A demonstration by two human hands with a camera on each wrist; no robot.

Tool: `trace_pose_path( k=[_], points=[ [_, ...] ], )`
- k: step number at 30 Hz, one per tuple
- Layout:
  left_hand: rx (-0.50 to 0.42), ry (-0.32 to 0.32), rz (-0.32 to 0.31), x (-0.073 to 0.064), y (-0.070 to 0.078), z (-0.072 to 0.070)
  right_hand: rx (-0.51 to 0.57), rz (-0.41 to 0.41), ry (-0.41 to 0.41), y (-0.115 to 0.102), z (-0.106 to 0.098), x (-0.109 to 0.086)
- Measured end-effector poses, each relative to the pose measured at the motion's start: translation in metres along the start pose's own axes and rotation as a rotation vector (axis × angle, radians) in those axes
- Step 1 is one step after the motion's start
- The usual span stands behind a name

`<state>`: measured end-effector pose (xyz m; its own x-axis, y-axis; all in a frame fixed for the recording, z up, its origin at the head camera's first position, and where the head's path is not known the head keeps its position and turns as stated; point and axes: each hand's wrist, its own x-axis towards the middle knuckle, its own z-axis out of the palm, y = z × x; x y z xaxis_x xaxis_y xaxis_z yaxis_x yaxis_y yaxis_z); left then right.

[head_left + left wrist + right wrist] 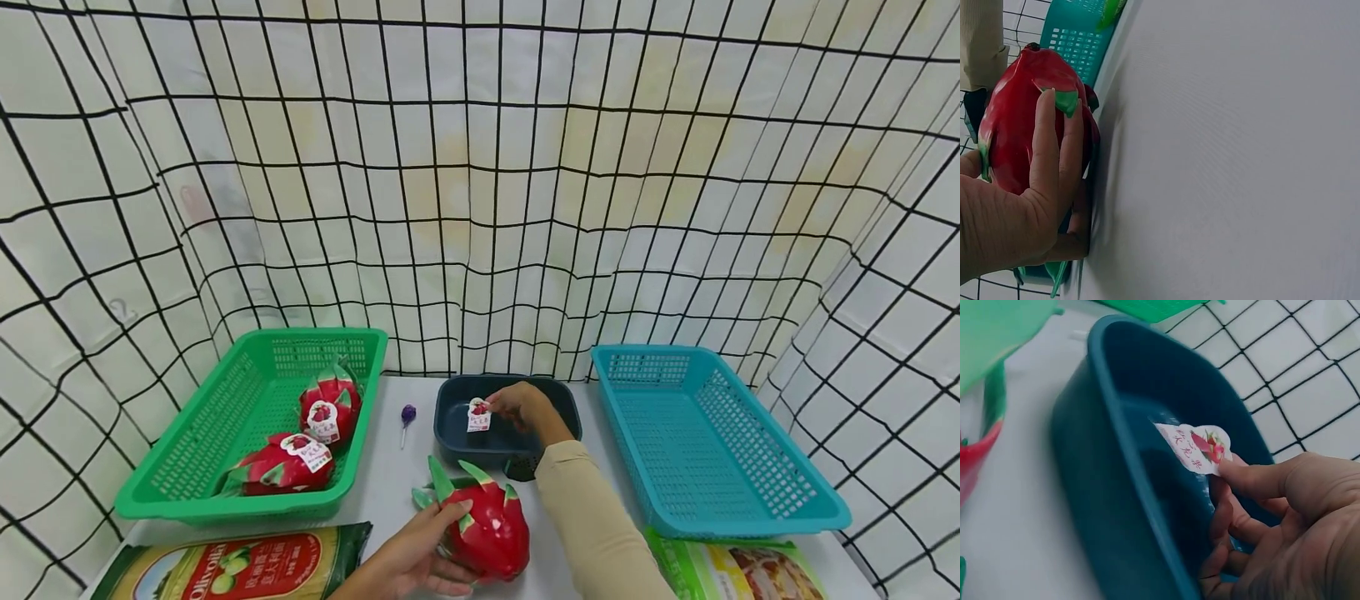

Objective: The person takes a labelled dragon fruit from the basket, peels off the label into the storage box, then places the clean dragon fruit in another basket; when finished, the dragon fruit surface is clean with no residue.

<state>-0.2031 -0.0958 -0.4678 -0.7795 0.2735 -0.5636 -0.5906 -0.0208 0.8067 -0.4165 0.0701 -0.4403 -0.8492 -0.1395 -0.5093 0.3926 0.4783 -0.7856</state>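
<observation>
My left hand point(429, 552) holds a shiny red dragon fruit point(497, 529) with green leaf tips at the front middle of the table. In the left wrist view, the fingers lie along the side of the fruit point(1013, 134), with the thumb on its other side. Just beyond it, my right hand point(529, 410) reaches over a dark blue tub point(442, 437). Thumb and fingers pinch a white label sticker point(478, 418) with a dragon fruit picture. The right wrist view shows the label point(1202, 449) inside the tub's opening, its lower edge free.
A green basket point(255, 400) at left has two wrapped, labelled dragon fruits point(288, 467). On the right stands a blue basket point(675, 442). A purple lollipop point(407, 414) lies left of the tub. Packages of pasta point(255, 567) and green-wrapped food point(738, 571) lie in front. Black netting surrounds the table.
</observation>
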Motion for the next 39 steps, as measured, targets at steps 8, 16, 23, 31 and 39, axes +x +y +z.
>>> trace_pose_path(
  k=[8, 16, 23, 31, 39],
  points=[
    [0.01, -0.05, 0.002, -0.003, 0.001, 0.001, -0.039, -0.029, 0.063, 0.005, 0.014, 0.0],
    [-0.075, -0.119, -0.044, 0.037, -0.033, -0.021, -0.085, -0.039, 0.068, 0.011, 0.026, 0.002],
    [-0.121, -0.179, -0.047, 0.074, -0.056, -0.041, -0.107, -0.064, 0.054, 0.01, 0.029, -0.003],
    [-0.072, -0.109, -0.015, 0.024, -0.026, -0.019, -0.125, -0.07, 0.053, 0.005, 0.031, -0.002],
    [-0.078, -0.106, -0.015, 0.017, -0.017, -0.018, -0.181, -0.079, 0.045, -0.001, 0.031, 0.012]
  ],
)
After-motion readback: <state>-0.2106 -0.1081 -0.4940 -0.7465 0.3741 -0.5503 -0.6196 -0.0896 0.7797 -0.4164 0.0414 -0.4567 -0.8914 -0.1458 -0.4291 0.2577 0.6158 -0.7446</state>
